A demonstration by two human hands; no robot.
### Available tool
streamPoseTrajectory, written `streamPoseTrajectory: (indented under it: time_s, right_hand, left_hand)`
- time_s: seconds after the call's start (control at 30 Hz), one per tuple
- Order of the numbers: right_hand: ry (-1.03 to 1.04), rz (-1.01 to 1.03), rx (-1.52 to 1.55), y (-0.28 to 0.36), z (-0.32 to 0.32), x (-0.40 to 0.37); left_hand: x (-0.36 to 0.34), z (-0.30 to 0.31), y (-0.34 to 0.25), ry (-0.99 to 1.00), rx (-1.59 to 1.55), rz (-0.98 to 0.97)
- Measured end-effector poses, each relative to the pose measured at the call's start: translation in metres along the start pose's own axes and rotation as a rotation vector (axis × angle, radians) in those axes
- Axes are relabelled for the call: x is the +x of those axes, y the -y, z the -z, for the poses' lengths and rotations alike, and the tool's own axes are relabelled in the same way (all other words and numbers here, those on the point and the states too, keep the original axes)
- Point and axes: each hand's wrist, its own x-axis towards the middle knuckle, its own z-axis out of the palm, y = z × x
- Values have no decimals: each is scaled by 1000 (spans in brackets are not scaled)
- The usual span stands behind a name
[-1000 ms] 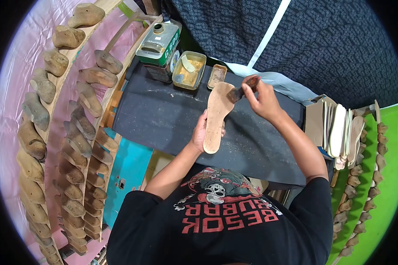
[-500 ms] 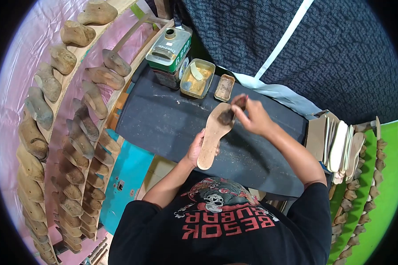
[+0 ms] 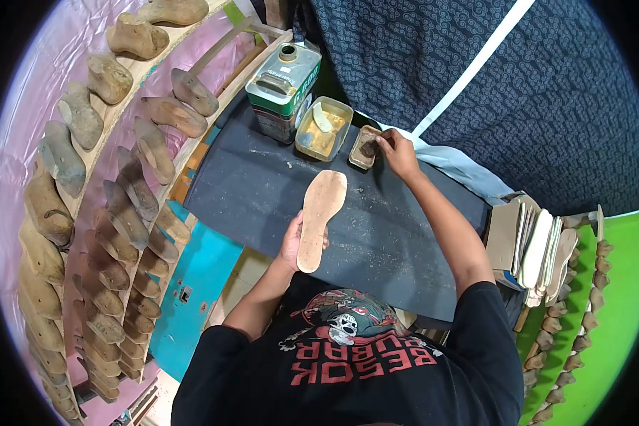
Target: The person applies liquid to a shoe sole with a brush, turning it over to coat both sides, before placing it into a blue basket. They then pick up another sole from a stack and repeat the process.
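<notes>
My left hand [image 3: 292, 243] is closed around the heel part of a tan shoe insole [image 3: 322, 206], held tilted above the dark table with its wide toe end pointing away from me. My right hand [image 3: 399, 152] reaches to a small rectangular tray [image 3: 358, 160] at the far side of the table. Its fingers pinch a dark brown wad [image 3: 369, 148], which sits down inside the tray. Left of that tray stands a larger plastic tub [image 3: 302, 139] with yellowish residue and a pale scraper-like piece [image 3: 322, 117] in it.
A green and silver metal can [image 3: 284, 85] stands at the table's back left. Racks of wooden shoe lasts [image 3: 149, 149] line the left side. At the right, a box holds upright insoles and boards [image 3: 536, 245]. A patterned dark cloth [image 3: 476, 92] hangs behind the table [image 3: 405, 248].
My right hand has moved from the insole's toe area to the small tray, taking the dark wad with it. The insole has shifted slightly left in my left hand.
</notes>
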Motion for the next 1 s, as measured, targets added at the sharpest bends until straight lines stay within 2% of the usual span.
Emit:
streamPoseTrajectory:
  time_s: [0.03, 0.07, 0.1, 0.2, 0.23, 0.3, 0.47, 0.57, 0.63, 0.9, 1.0]
  right_hand:
    - [-34, -91, 50, -11, -6, 7]
    - [-84, -186, 258, -21, -13, 12]
    - [-83, -184, 260, -30, -18, 18]
    - [-98, -444, 550, -37, -21, 30]
    - [-104, -445, 551, -34, -20, 31]
    - [-23, -586, 528, -33, -19, 31]
    - [9, -678, 674, -35, -19, 38]
    - [55, -724, 849, -37, -19, 42]
    - [84, -816, 1013, -39, -20, 44]
    - [51, -807, 1040, -33, -10, 37]
    - [-71, -675, 877, -36, -5, 19]
  left_hand:
    - [1, -1, -2, -9, 23, -9]
    - [1, -2, -4, -11, 23, -14]
    - [1, -4, -5, -14, 16, -11]
    - [1, -4, -10, -2, 31, -13]
    - [1, -4, -10, 11, 46, -17]
    - [3, -2, -8, 19, 14, -9]
    - [8, -7, 2, -16, -2, -5]
    - [11, -7, 7, -34, 44, 19]
    - [12, -9, 9, 21, 78, 23]
    - [10, -7, 11, 26, 63, 22]
    - [11, -5, 14, -14, 72, 48]
